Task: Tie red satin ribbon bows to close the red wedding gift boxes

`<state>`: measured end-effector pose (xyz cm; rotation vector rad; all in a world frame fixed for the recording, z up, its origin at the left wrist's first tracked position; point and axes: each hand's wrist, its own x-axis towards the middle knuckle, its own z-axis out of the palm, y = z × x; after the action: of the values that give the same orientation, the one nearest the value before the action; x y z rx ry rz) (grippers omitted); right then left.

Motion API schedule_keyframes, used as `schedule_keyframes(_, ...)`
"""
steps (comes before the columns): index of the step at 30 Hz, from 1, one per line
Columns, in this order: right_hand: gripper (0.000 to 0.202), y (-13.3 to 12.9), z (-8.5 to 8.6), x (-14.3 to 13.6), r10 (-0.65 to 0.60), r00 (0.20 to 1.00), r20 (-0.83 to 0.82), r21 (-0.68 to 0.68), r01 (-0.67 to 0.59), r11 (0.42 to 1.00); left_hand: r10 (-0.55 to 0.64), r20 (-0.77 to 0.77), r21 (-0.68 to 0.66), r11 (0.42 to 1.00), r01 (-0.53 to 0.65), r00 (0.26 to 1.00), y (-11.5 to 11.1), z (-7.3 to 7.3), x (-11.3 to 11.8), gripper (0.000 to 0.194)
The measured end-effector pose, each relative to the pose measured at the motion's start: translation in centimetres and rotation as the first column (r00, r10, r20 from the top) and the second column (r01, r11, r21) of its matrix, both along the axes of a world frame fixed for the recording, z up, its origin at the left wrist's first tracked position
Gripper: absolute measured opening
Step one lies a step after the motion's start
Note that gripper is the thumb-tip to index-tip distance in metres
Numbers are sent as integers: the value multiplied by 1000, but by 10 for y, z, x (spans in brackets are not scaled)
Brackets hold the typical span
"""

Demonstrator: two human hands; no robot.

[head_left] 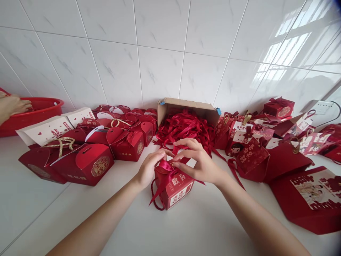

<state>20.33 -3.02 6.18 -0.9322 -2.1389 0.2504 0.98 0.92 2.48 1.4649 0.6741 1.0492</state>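
A small red gift box (180, 190) with gold and white lettering stands on the white table in front of me. A shiny red ribbon bow (167, 168) sits on its top left edge, with one tail hanging down. My left hand (150, 168) is at the box's left side, its fingers curled in at the ribbon behind the bow. From the right, my right hand (197, 160) reaches over the top, thumb and forefinger close together at the ribbon. The fingertips of both hands are partly hidden. A twisted dark red cord handle (157, 199) loops beside the box.
An open cardboard box (189, 103) full of loose red ribbons (188, 126) lies against the tiled wall. Red gift boxes (89, 163) crowd the left, and red gift bags (254, 156) the right. Another person's hand (14, 105) is at a red basin (44, 110), far left.
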Motion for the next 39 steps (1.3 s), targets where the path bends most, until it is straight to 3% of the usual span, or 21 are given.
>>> schedule_keyframes(6,6,0,-8,-5,-68,977,203,10,67,998,-32,-48,68,997,35,998,0,1,-2,28)
schedule_keyframes(15,7,2,-7,-7,-18,972,235,-33,27,999,12,-184,198,980,25,983,8,-6,-6,27)
schedule_keyframes(21,8,3,-7,-8,8,972,234,-18,-4,1000,47,-202,211,977,-3,978,13,-11,-7,23)
schedule_keyframes(30,7,1,-5,-6,-26,973,230,-38,36,999,45,-141,136,990,-26,989,10,-7,-4,22)
schedule_keyframes(35,18,3,4,8,-93,988,122,-48,99,994,32,-37,83,996,-29,999,8,-3,-4,31)
schedule_keyframes(39,16,3,10,16,-95,995,34,-54,97,994,101,75,10,995,-102,992,14,-7,-3,30)
